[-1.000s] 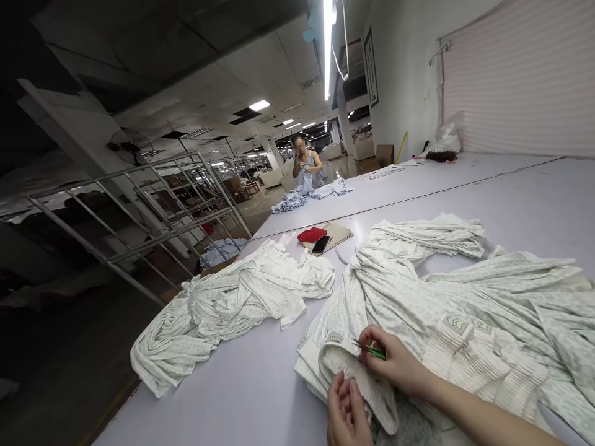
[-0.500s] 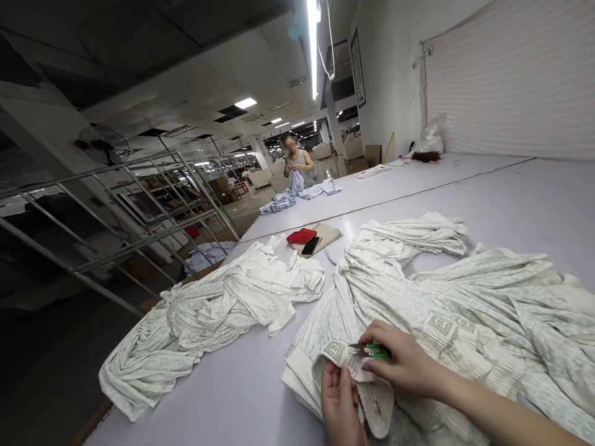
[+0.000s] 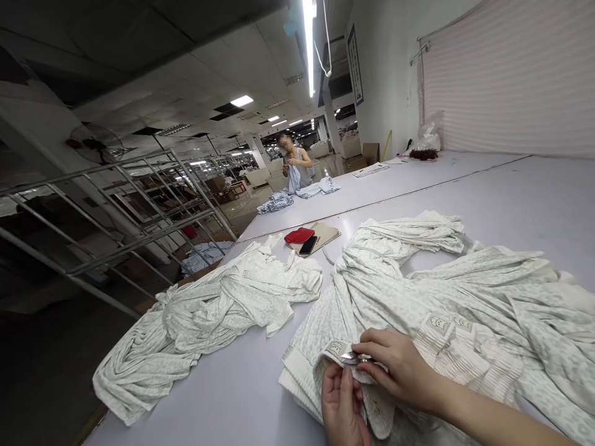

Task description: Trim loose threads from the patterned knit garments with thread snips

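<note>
My left hand (image 3: 343, 396) pinches the ribbed edge of a pale green-and-white patterned garment (image 3: 320, 322), just below a small sewn patch (image 3: 335, 349) with a green figure on it. My right hand (image 3: 395, 368) is closed around thread snips (image 3: 356, 358). Their blades touch or nearly touch the cloth at the patch's right side; the handles are mostly hidden in my fingers. To the right, ribbed bands with similar patches (image 3: 437, 323) lie on more of the same cloth.
Another heap of patterned garments (image 3: 227, 297) lies on the left of the pale table (image 3: 223, 396). Beyond it are a red pouch (image 3: 299, 235) and a phone (image 3: 308, 245). A co-worker (image 3: 297, 161) handles blue cloth at the far end. A metal rack (image 3: 139, 229) stands left.
My right hand has turned slightly, bringing the snips' blades lower and closer to the edge by the patch. My left hand keeps its pinch. The view has shifted a little.
</note>
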{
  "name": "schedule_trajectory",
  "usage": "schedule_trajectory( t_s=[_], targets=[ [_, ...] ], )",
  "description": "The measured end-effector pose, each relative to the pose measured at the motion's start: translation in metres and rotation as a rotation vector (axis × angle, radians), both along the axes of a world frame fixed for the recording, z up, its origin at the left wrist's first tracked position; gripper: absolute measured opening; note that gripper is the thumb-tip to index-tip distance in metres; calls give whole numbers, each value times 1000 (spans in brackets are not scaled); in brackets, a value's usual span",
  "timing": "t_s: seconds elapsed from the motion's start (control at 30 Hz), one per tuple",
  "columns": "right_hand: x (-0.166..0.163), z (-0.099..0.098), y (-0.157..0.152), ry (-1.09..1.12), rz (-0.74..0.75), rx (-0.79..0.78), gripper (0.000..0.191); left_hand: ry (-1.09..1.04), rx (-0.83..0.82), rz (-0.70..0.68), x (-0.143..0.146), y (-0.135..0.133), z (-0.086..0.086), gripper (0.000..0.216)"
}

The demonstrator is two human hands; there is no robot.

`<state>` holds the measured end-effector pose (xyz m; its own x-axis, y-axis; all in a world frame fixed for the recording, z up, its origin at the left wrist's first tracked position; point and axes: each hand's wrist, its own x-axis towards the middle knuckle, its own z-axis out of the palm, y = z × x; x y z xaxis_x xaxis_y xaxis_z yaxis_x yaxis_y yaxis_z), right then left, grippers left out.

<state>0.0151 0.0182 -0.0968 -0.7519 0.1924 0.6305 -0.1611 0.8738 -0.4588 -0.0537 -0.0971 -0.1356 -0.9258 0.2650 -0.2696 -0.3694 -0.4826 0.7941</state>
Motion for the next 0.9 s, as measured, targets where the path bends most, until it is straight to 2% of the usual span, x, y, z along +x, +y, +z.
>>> schedule_trajectory(
  t_s=[0.2, 0.37, 0.47, 0.6, 0.7, 0.8, 0.9],
  targets=[
    [1, 1, 2, -31, 10, -54, 26, -30, 0, -13, -6, -3, -10, 48],
    [2, 3, 0, -50, 9, -39, 27, -3, 15, -35, -4, 0, -11, 46],
    [1, 1, -1, -41, 0, -65, 26, 3, 11, -38, -1, 2, -7, 47],
    [2, 1, 1, -44, -8, -101, 24, 7, 28, -47, 6, 4, 9, 46],
    [4, 5, 2, -59, -34, -199, 20, -5, 26, -40, 11, 6, 19, 46],
    [4, 9, -1, -85, -15, -309, 20, 26, 21, -42, 14, 9, 19, 45],
    [-2, 7, -9, -73, 6, -304, 22, 92, 34, -42, 16, 12, 13, 46]
  ],
)
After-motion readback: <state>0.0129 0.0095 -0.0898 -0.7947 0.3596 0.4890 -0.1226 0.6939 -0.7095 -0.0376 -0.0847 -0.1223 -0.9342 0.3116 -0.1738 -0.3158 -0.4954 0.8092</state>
